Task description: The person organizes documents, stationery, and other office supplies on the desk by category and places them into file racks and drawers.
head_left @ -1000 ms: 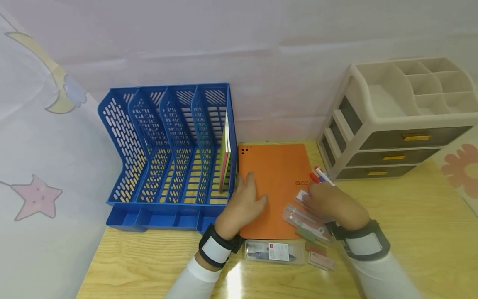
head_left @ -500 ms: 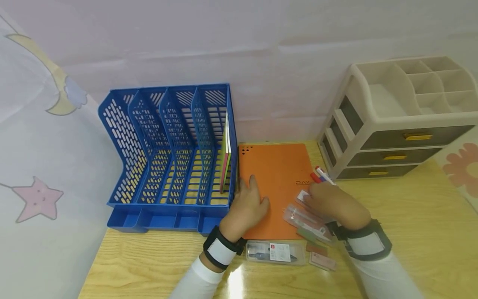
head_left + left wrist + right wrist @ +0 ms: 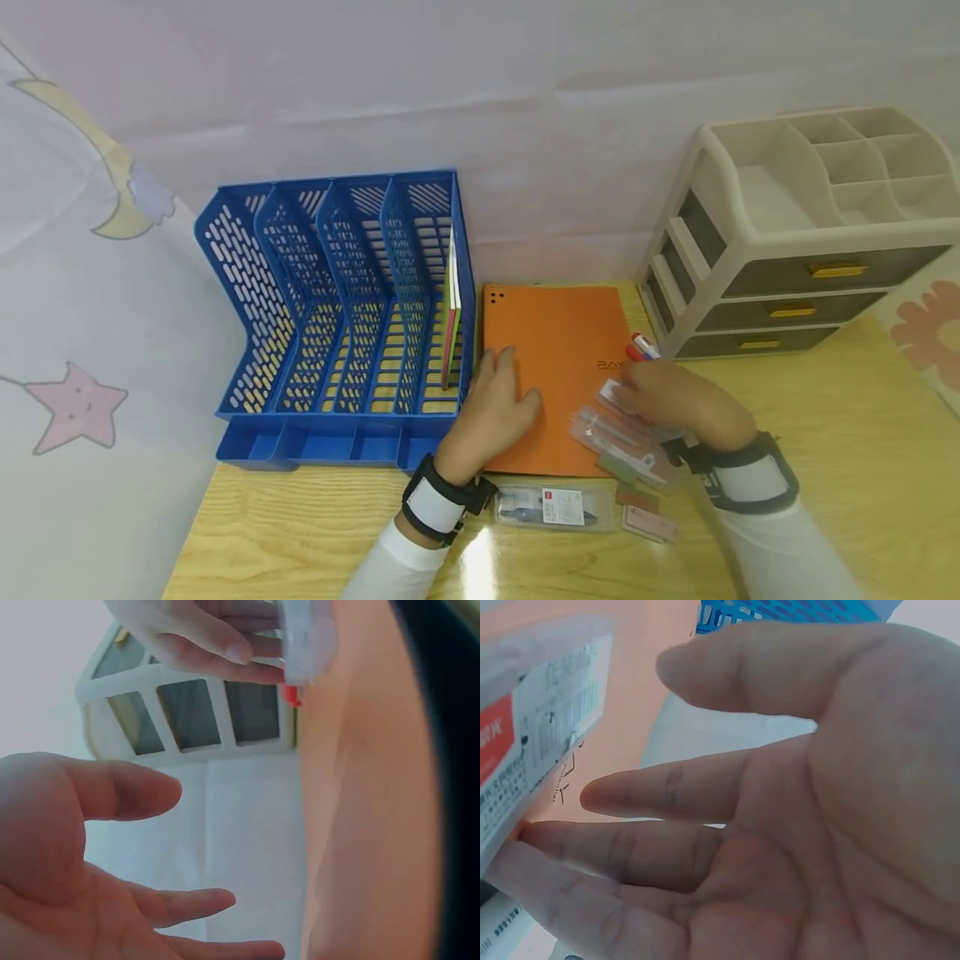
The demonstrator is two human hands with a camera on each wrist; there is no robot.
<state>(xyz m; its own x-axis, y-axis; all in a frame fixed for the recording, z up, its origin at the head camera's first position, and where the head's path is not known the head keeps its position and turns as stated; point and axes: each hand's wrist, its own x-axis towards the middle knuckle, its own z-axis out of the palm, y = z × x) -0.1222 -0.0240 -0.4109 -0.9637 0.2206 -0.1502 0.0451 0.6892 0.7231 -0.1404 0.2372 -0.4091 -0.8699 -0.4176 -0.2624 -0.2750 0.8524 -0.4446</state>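
Observation:
A flat orange folder [image 3: 555,333] with dark lettering lies on the table. My left hand [image 3: 491,412] is over its left edge, close beside the blue file rack [image 3: 345,333], with fingers spread and nothing in its grasp. My right hand [image 3: 678,400] is at the folder's right edge among small stationery. In the right wrist view, its straight fingers reach to a clear plastic pack [image 3: 562,712] with a barcode label, and the thumb stands apart. A clear pouch [image 3: 618,442] overlaps the folder's lower right corner. Red and blue-white markers [image 3: 645,346] are partly hidden behind the right hand.
A clear pen box [image 3: 555,507] lies in front of the folder, with pink and brown erasers [image 3: 648,522] to its right. Thin booklets [image 3: 452,312] stand in the rack's rightmost slot. A cream drawer organizer [image 3: 795,250] stands at the back right.
The orange folder has shifted slightly right, away from the rack. My right hand has moved a little right and covers more of the markers. The left hand stays near the folder's left edge.

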